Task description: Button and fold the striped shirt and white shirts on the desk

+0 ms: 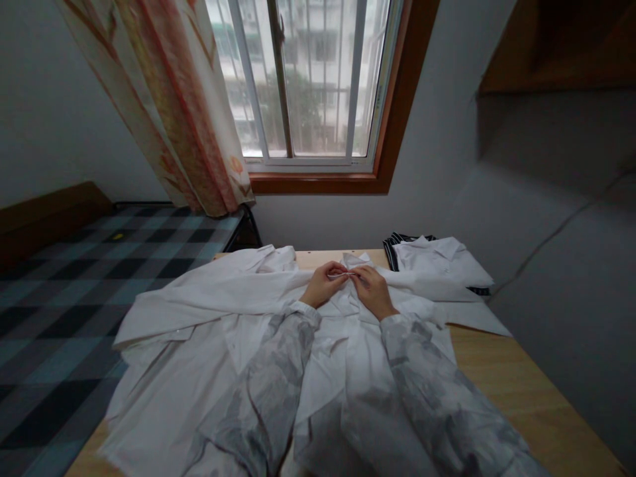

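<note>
A white shirt [278, 291] lies spread over the wooden table [517, 377], its collar at the far side and its sleeves out to both sides. My left hand [325, 283] pinches the shirt's edge near the collar with thumb and fingers. Close beside it, my right hand [371, 289] pinches the same part, and the fingertips of both hands nearly meet. Whether a button is between the fingers is too small to make out. Lower down, the shirt's front hangs toward me between my forearms.
At the table's back right lies a folded white shirt [442, 262] on black striped cloth [392, 248]. A bed with a checked cover [44, 338] stands to the left. Behind are a window [318, 86] and a patterned curtain [173, 99]. A wooden shelf [556, 59] juts out at upper right.
</note>
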`<state>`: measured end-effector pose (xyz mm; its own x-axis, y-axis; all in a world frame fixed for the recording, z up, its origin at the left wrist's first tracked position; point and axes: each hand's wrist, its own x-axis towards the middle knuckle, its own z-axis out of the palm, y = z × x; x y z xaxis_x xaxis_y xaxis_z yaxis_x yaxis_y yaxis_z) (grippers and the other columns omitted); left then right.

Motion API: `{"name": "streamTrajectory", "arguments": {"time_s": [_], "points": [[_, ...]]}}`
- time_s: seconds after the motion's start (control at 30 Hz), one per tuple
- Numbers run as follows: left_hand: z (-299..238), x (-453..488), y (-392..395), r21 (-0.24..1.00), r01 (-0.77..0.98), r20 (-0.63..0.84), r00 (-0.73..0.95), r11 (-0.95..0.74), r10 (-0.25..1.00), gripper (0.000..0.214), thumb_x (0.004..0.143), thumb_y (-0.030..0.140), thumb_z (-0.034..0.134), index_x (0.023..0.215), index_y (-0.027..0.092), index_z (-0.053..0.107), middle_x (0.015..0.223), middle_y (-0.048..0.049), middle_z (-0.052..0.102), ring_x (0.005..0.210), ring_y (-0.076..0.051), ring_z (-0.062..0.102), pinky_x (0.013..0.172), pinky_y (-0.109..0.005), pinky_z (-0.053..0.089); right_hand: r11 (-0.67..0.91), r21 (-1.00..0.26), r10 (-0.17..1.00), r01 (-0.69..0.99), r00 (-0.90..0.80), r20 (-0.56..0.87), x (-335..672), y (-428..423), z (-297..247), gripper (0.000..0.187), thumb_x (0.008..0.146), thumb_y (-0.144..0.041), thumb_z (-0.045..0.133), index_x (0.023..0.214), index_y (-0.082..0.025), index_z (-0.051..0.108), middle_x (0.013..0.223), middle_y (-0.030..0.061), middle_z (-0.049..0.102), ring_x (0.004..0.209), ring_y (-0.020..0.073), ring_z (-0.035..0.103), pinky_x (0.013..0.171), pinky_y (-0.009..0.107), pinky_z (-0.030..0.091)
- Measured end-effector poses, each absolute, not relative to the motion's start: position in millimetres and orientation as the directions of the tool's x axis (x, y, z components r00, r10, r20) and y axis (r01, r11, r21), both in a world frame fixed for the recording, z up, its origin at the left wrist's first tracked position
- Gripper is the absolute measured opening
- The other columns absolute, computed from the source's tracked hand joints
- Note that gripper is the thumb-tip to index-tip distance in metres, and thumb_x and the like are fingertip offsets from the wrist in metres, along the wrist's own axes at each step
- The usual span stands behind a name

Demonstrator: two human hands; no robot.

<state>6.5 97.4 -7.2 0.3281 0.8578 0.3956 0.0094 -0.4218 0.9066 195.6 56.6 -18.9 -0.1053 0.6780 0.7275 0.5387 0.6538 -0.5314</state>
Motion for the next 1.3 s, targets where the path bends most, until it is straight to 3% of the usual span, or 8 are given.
{"name": "streamTrajectory", "arguments": {"time_s": [0.27,0.63,0.97,1.3], "points": [[-10.4,5.7,98.2,0.843,0.157,0.463,0.276,-0.514,0.842,0.031,0.090,0.048,0.083,0.096,0.018,0.079,0.095,-0.0074,0.080,0.091,-0.022,0.074,0.089,-0.036,0.058,0.629,-0.576,0.711,0.522,-0.085,0.698,196.5,56.9,-20.6,0.022,0.108,-0.037,0.061,0.114,-0.028,0.080,0.114,0.0090,0.081,0.107,0.0284,0.074,0.102,0.046,0.058],[-8.1,6.0,97.0,0.839,0.173,0.475,0.230,-0.516,0.849,0.024,0.091,0.043,0.080,0.094,0.019,0.078,0.092,-0.0058,0.080,0.088,-0.021,0.072,0.084,-0.034,0.056,0.599,-0.602,0.720,0.527,-0.026,0.694,195.5,56.9,-22.3,0.024,0.106,-0.043,0.063,0.113,-0.027,0.080,0.110,0.0090,0.082,0.101,0.0282,0.076,0.095,0.045,0.060],[-6.5,7.4,95.9,0.840,0.177,0.468,0.239,-0.512,0.851,0.026,0.090,0.045,0.082,0.094,0.019,0.078,0.093,-0.0064,0.080,0.089,-0.022,0.072,0.087,-0.035,0.056,0.611,-0.545,0.698,0.574,-0.065,0.713,195.7,54.8,-19.3,0.019,0.107,-0.036,0.061,0.111,-0.026,0.077,0.107,0.0087,0.080,0.101,0.0275,0.073,0.096,0.043,0.058],[-5.6,9.8,93.5,0.853,0.136,0.452,0.288,-0.503,0.844,0.026,0.090,0.045,0.082,0.094,0.019,0.078,0.093,-0.0065,0.080,0.089,-0.022,0.072,0.087,-0.035,0.057,0.603,-0.557,0.708,0.572,-0.061,0.704,197.7,54.3,-22.6,0.027,0.106,-0.025,0.053,0.115,-0.027,0.079,0.114,0.0091,0.081,0.107,0.0285,0.075,0.099,0.045,0.059]]}}
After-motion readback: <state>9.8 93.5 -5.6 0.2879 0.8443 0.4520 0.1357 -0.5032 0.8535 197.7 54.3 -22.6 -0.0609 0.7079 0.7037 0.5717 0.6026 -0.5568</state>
